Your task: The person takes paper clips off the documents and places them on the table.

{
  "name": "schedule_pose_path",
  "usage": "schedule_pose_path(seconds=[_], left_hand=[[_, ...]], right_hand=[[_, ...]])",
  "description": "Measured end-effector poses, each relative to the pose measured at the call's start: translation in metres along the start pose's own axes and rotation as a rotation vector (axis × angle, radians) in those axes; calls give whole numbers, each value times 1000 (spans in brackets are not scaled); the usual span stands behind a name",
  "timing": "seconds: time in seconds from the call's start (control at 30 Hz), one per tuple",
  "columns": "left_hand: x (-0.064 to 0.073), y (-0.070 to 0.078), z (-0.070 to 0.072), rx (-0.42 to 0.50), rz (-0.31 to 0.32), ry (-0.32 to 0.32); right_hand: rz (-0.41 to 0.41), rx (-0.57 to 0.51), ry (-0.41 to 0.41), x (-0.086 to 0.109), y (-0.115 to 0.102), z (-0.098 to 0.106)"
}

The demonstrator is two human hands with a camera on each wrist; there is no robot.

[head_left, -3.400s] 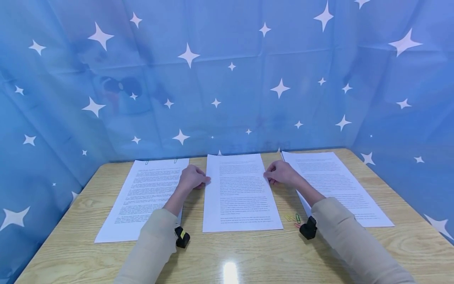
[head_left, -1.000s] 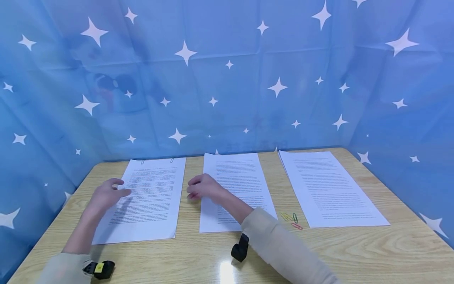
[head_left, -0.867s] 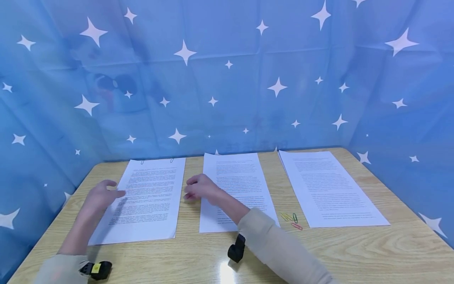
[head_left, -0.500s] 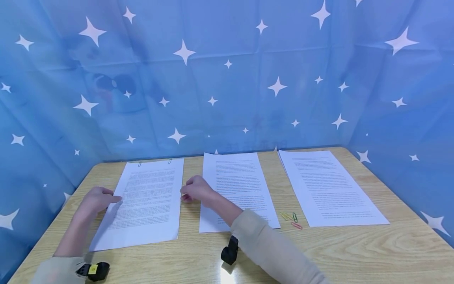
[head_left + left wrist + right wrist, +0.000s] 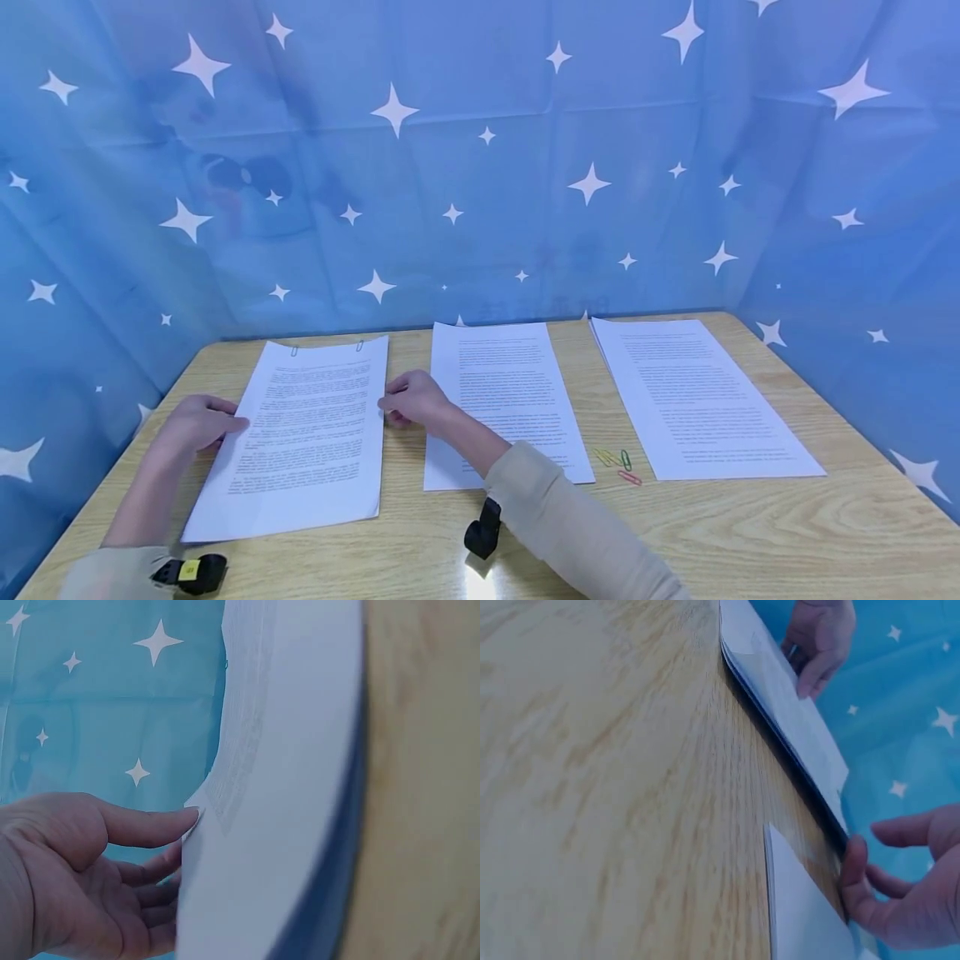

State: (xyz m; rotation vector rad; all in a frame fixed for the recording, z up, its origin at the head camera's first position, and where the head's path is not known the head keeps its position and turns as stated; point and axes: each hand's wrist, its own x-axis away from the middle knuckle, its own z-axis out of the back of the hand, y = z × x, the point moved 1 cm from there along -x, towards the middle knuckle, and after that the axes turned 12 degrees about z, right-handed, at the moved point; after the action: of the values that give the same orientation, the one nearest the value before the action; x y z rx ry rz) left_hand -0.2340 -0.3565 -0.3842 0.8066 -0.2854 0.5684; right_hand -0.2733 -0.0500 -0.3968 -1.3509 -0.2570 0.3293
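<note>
The paper stack [image 5: 303, 446], left on the worktop [image 5: 750, 533], looks light, floppy and apt to fan, best held by both long sides. The left hand's [image 5: 197, 423] fingers pinch its left edge; the right hand's [image 5: 417, 398] curl at its right, grip unclear.

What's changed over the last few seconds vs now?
Left hand and right hand moved from the middle papers leftward to the left papers; left hand now pinches their left edge, right hand is at their right edge, grip unclear. Left papers shifted toward the person. Middle papers, right papers and loose paper clips stayed put.
</note>
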Motion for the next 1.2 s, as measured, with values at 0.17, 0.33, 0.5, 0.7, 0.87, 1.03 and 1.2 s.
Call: schedule_pose_path(seconds=[0.17, 0.33, 0.5, 0.7, 0.87, 1.03, 1.2], left_hand=[[0, -1, 0, 21, -11, -24], [1, -1, -2, 42, -12, -20], [3, 0, -1, 46, -17, -21], [8, 1, 3, 74, -35, -37], [11, 2, 4, 99, -79, -81], [16, 6, 5, 97, -163, -141], [21, 10, 4, 114, -237, -220]], right_hand=[[-25, -25, 26, -1, -1, -2], [-35, -53, 26, -1, 1, -4], [7, 15, -31, 2, 1, -3], [80, 157, -79, 7, -2, -1], [113, 149, -63, 11, -3, 8], [142, 100, -62, 14, -5, 18], [176, 89, -54, 20, -7, 28]])
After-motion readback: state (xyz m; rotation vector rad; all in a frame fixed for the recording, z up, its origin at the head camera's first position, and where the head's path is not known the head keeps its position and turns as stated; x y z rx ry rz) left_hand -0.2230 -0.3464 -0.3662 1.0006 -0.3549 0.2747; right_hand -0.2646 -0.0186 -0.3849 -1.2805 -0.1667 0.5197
